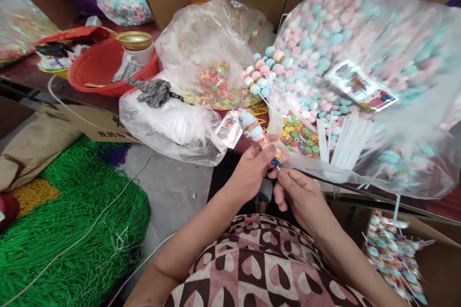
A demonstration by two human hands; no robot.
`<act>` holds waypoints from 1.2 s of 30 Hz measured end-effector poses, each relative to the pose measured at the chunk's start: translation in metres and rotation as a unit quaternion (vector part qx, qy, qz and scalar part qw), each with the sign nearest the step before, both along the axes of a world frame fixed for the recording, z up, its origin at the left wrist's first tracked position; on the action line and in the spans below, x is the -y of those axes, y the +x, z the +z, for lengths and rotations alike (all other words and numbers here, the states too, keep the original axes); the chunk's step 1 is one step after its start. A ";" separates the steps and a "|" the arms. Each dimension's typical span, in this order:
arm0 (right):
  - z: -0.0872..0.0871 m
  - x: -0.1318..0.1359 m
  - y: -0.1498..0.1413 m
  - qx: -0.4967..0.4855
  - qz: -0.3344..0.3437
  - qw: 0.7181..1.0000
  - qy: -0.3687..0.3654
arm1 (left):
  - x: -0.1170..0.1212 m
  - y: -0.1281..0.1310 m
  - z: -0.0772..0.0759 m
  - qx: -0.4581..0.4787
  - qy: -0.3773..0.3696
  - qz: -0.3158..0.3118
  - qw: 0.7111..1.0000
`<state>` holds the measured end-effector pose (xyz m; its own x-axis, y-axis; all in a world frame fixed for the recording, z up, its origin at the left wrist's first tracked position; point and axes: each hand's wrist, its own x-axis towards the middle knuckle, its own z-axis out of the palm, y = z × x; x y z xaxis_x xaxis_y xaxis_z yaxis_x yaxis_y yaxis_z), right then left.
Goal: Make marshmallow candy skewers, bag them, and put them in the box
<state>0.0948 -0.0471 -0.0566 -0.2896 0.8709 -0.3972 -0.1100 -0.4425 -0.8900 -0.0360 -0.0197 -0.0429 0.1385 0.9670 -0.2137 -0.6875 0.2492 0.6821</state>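
My left hand (254,168) grips a wrapped marshmallow skewer (255,129) around its lower part, with blue, white and pink pieces showing above the fingers. Close below it, the fingertips of my right hand (297,184) pinch the thin white stick end under the wrapper's printed part. Just beyond my hands, ring-shaped candies (298,134) in several colours lie in a clear bag. Bare marshmallow skewers (264,69) rest behind them, and a printed wrapper stack (230,128) lies left of the held skewer.
Big bags of pastel marshmallows (324,29) fill the right side, with white sticks (349,141) in front. A red basin (108,67) stands at left. Below right, a cardboard box (442,259) holds finished-looking wrapped skewers (392,254). Green cord (82,216) is heaped at lower left.
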 end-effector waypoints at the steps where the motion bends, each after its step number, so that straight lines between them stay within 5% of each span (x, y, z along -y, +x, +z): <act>1: -0.002 0.000 -0.002 -0.003 -0.002 1.000 0.001 | 0.004 0.000 -0.004 -0.032 0.001 -0.014 0.999; 4: -0.004 0.002 -0.004 0.002 0.006 1.000 0.018 | 0.009 -0.006 -0.013 -0.165 0.052 -0.024 0.985; 6: -0.003 0.002 -0.002 0.021 0.015 0.999 0.037 | 0.008 -0.012 -0.015 -0.302 0.121 -0.018 0.945; 10: 0.001 -0.001 0.004 0.132 0.012 0.983 0.124 | 0.001 -0.017 -0.014 -0.567 0.228 0.021 0.791; 13: 0.002 -0.004 0.004 0.232 -0.022 0.948 0.215 | 0.002 -0.011 -0.010 -0.683 0.270 0.049 0.677; 15: 0.001 -0.004 0.001 0.256 -0.041 0.933 0.249 | 0.005 -0.008 -0.007 -0.711 0.283 0.053 0.641; 17: 0.000 -0.004 -0.002 0.242 -0.049 0.936 0.249 | 0.008 -0.008 -0.003 -0.686 0.281 0.040 0.670; 21: 0.002 -0.006 -0.002 0.082 -0.056 0.984 0.147 | 0.011 -0.016 -0.002 -0.461 0.196 -0.011 0.865; 24: 0.006 -0.007 -0.001 -0.036 -0.044 0.997 0.054 | 0.008 -0.020 -0.004 -0.313 0.118 0.008 0.942; 30: 0.011 -0.003 -0.001 -0.098 -0.006 0.995 -0.012 | -0.002 -0.015 -0.002 -0.355 0.151 -0.031 0.922; 36: 0.007 -0.002 -0.002 0.047 -0.045 0.993 0.102 | 0.005 -0.008 -0.008 -0.547 0.217 0.043 0.808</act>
<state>0.0926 -0.0449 -0.0501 -0.1766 0.9567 -0.2314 -0.0537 -0.2442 -0.9682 -0.0440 -0.0244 -0.0506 0.0249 0.9796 0.1993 0.3825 -0.1935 0.9035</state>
